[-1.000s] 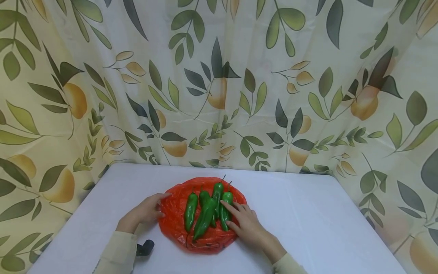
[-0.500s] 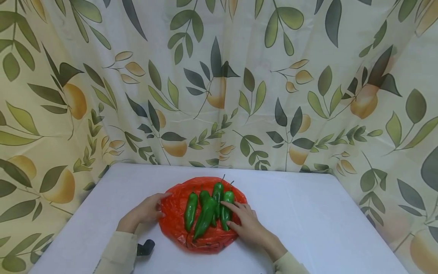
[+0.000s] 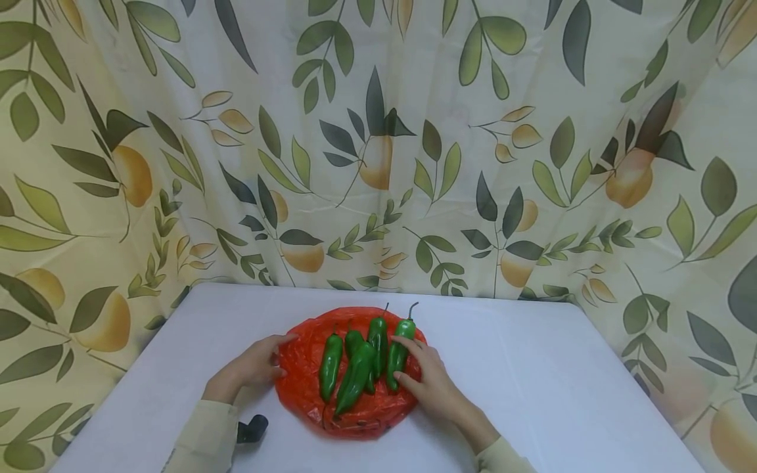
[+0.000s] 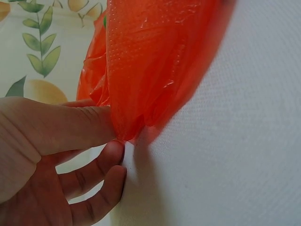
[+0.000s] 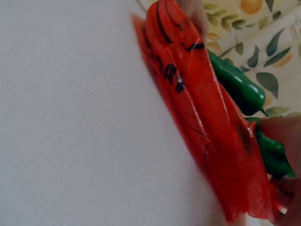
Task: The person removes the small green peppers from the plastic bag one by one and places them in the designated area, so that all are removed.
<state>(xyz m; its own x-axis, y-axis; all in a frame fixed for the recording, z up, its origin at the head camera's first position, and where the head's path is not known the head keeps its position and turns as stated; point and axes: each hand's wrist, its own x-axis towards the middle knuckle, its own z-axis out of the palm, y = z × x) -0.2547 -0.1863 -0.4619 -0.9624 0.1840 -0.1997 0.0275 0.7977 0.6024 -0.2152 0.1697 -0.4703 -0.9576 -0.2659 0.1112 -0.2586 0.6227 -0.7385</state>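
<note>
A red plastic bag (image 3: 300,393) lies spread in a round shape on the white table, with several long green chili peppers on top of it. My left hand (image 3: 251,368) pinches the bag's left edge; the left wrist view shows the thumb (image 4: 80,125) over the red plastic. At the right side, my right hand (image 3: 436,384) holds the rightmost green chili pepper (image 3: 397,359) between thumb and fingers. That pepper tilts, its stem pointing up and right. Another chili pepper (image 3: 357,381) lies slanted across the middle, beside the left one (image 3: 330,368).
A small black object (image 3: 253,429) sits by my left sleeve (image 3: 204,437), partly hidden. White tabletop (image 3: 532,374) stretches to both sides. Behind it hangs a curtain (image 3: 378,217) printed with leaves and fruit. Black markings (image 5: 174,77) show on the bag in the right wrist view.
The rightmost chili pepper has shifted right and away from me, its stem end leaning outward. My right hand's fingers have moved up along it. My left hand has stayed in place.
</note>
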